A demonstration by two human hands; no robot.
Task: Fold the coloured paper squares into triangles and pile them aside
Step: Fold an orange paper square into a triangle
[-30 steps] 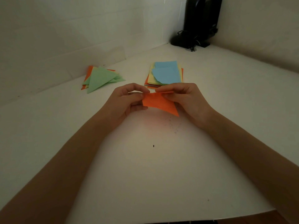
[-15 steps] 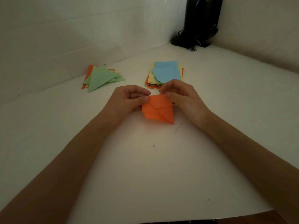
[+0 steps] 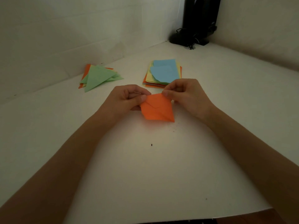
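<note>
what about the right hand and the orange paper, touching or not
Touching. The head view shows the right hand pinching the top corner of the orange paper between its fingers, with no gap.

Showing matt, creased orange paper [image 3: 157,110] in the right hand [image 3: 186,96]; lying beyond it, matt paper stack [image 3: 163,73]; spreading underneath, smooth matt white table [image 3: 153,175].

Left forearm [image 3: 68,156], right forearm [image 3: 242,143] bare; left hand [image 3: 127,99], right hand [image 3: 186,96] bare
</note>
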